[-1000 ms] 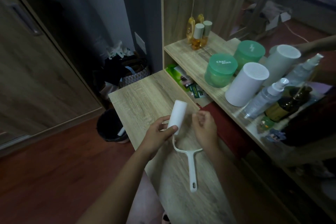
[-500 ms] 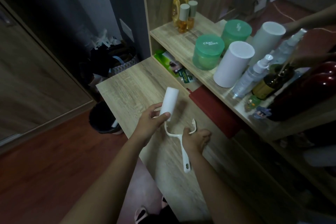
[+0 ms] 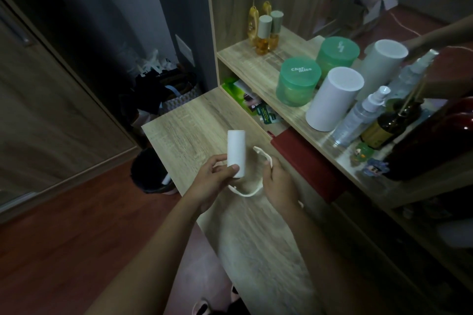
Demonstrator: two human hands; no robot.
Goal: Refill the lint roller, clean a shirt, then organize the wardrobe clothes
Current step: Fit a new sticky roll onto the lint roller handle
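A white lint roller refill roll [image 3: 236,151] stands almost upright over the wooden desk [image 3: 194,123], and my left hand [image 3: 217,179] grips its lower end. My right hand [image 3: 279,183] is closed on the white plastic lint roller frame [image 3: 257,174], whose curved arm loops from under the roll up past my right fingers. Most of the handle is hidden under my right hand and wrist. The roll's lower end sits close to the frame's left tip; I cannot tell whether it is seated on it.
A shelf [image 3: 245,55] right of the desk carries two green tubs [image 3: 298,80], white cylinders [image 3: 332,98], spray bottles and amber bottles. A red case [image 3: 304,158] lies along the desk's right edge. A black bin [image 3: 151,171] stands on the floor left of the desk, near a wardrobe door [image 3: 51,110].
My right hand went from the roll down to the frame's handle, then lifted the frame off the desk. The left hand has kept hold of the roll.
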